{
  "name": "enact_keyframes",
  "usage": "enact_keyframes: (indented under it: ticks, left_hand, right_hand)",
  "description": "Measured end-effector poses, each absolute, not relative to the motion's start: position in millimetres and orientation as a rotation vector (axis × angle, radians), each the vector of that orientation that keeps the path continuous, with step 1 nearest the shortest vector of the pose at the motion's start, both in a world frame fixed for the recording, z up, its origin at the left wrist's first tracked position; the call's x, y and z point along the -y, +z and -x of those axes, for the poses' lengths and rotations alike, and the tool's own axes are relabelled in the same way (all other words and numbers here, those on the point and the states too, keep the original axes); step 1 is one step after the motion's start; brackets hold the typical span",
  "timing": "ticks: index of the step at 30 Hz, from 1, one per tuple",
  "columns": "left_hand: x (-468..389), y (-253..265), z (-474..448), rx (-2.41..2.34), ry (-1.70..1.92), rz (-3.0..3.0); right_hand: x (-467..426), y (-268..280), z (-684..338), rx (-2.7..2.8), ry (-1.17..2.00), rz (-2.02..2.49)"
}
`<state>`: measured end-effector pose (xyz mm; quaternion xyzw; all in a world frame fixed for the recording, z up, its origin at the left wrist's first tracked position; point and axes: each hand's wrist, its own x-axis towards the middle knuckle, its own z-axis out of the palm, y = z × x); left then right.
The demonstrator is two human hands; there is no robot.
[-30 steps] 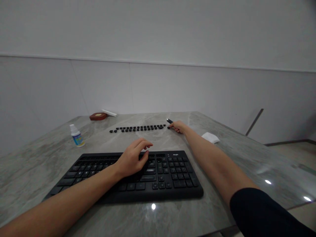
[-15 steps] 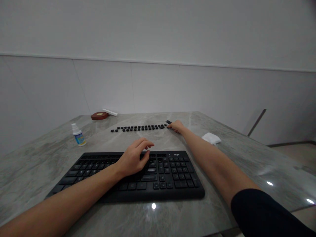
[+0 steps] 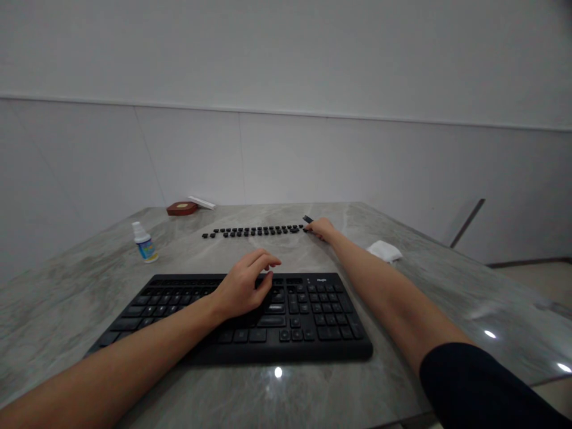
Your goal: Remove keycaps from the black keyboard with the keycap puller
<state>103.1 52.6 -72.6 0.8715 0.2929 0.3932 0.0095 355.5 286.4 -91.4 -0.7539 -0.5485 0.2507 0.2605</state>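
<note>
A black keyboard (image 3: 330, 345) lies in front of me, with dark gaps showing among its keys. My left hand (image 3: 248, 283) hovers over or rests on its middle, thumb and fingers apart, holding nothing. Farther off, small black keycaps (image 3: 259, 233) stand in two rows on the table. At the right end of these rows, my right hand (image 3: 319, 228) is closed in a pinch, its fingertips at a keycap (image 3: 305, 230). A short dark flat piece (image 3: 308, 219) shows just behind those fingers; whether the hand touches it I cannot tell.
On the left of the grey marbled table (image 3: 313, 393) stands a white spray bottle (image 3: 145, 244) with a blue label. A reddish-brown case (image 3: 181, 208) and a white strip (image 3: 202, 203) lie at the back. Beside my right forearm is a folded white cloth (image 3: 384, 251).
The view has shifted very slightly, moving the scene a little to the right. Both hands keep nearly the same pose and place, and the keycap rows look unchanged.
</note>
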Motion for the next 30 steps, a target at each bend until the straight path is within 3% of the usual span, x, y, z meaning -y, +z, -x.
enact_keyframes:
  ticks: [19,30]
  left_hand:
    - [-53,-73,-103,-0.911,1.223,-2.735]
    - [-52,-70,-103,-0.904,1.222,-2.737]
  right_hand:
    - [-289,-90,-352,1.515,0.443,1.921]
    - [-272,-91,-320,1.873,0.348,1.664]
